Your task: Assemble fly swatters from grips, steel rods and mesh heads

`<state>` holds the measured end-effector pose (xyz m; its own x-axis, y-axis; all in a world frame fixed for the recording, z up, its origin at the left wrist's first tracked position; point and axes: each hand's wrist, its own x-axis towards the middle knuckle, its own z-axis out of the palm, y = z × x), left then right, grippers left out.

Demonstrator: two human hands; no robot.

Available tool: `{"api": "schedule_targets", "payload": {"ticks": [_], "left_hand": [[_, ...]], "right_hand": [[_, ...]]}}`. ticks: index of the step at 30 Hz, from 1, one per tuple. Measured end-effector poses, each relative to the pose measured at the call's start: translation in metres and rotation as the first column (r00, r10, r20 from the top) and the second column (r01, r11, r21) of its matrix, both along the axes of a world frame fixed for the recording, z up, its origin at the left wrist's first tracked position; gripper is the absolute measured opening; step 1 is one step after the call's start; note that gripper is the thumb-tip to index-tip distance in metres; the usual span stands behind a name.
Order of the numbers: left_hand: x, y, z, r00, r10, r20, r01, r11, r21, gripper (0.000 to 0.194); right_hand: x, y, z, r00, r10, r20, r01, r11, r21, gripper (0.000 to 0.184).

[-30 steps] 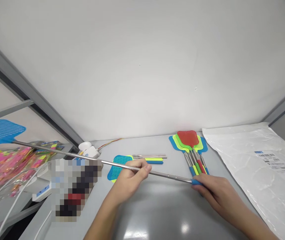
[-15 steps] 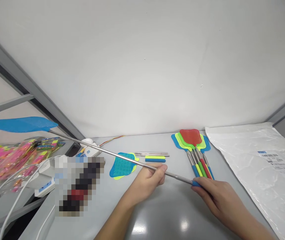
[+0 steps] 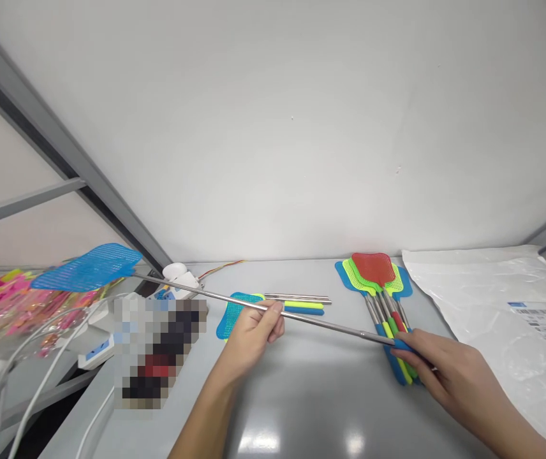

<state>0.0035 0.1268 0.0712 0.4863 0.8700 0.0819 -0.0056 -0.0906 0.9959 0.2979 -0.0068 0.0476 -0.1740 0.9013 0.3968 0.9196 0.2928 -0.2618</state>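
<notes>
A blue fly swatter [image 3: 94, 268] with a long metal rod stretches across the view, its mesh head at the left. My left hand [image 3: 256, 326] is closed around the middle of the rod. My right hand [image 3: 445, 364] grips the blue handle at the other end. Just beyond my right hand lies a fan of several fly swatters [image 3: 373, 269] with red, green, yellow and blue heads. Behind my left hand are loose swatter heads [image 3: 229, 317], thin metal rods [image 3: 302, 298], and a yellow and a blue handle [image 3: 306, 308].
A white plastic mailing bag [image 3: 483, 287] with a label covers the table's right side. At the left are power strips [image 3: 95, 350] with white cables and a heap of colourful packaged items [image 3: 9, 306]. A blurred-out object [image 3: 162, 354] lies on the table [image 3: 321, 395], which meets a white wall.
My left hand has slid along the rod toward the swatter head, away from my right hand. The rod now appears shorter in view, and the head has turned and come rightward.
</notes>
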Motion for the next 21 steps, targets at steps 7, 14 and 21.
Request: {"api": "schedule_targets", "payload": {"ticks": [7, 14, 21], "left_hand": [[0.008, -0.003, -0.008, 1.000, -0.016, 0.002, 0.016, 1.000, -0.015, 0.045], [0.043, -0.038, 0.000, 0.954, -0.253, -0.160, 0.246, 0.967, -0.057, 0.039], [0.004, -0.017, 0.000, 0.983, -0.166, -0.081, 0.168, 0.986, 0.020, 0.042]], "right_hand": [[0.004, -0.001, 0.005, 0.996, -0.050, 0.079, 0.047, 0.998, 0.036, 0.020], [-0.025, 0.003, 0.006, 0.997, 0.059, 0.054, -0.058, 0.998, -0.021, 0.018], [-0.014, 0.006, 0.012, 0.995, 0.052, 0.083, -0.064, 0.987, 0.148, 0.017]]}}
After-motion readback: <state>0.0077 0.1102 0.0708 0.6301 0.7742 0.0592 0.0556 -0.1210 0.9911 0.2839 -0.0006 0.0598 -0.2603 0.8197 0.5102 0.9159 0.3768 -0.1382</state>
